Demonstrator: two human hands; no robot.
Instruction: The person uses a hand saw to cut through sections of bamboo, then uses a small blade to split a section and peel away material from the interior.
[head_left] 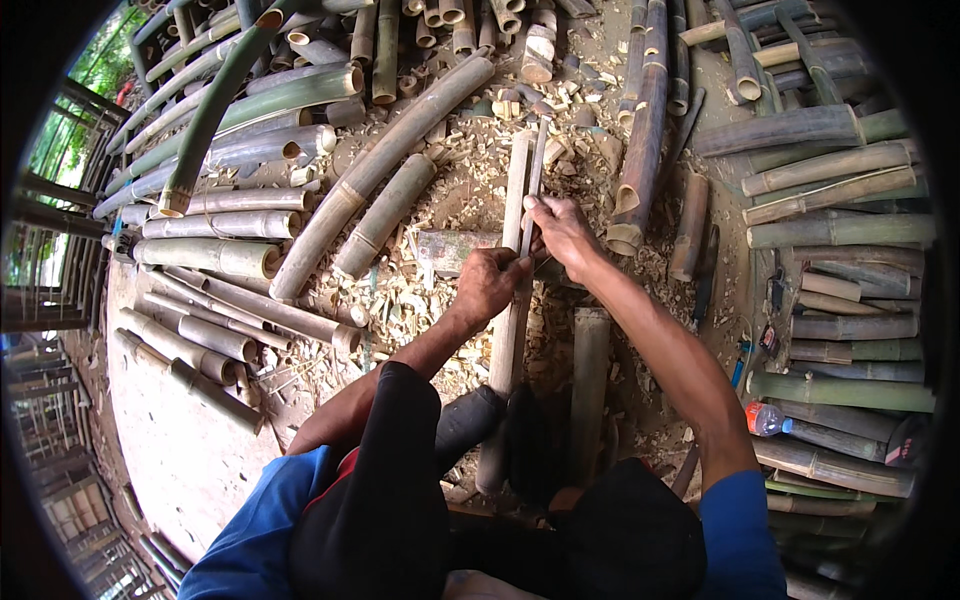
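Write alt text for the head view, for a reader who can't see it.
A person's left hand and right hand, fingers curled, hold a thin strip alongside a long pale bamboo pole. Wood chips are scattered around, and cut bamboo tubes lie in piles to both sides.

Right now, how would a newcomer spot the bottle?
Find the stack of bamboo lengths along the picture's right side. At its left edge, beside the person's right arm, a clear bottle lies on its side. Its red label and see-through body set it apart from the bamboo around it.
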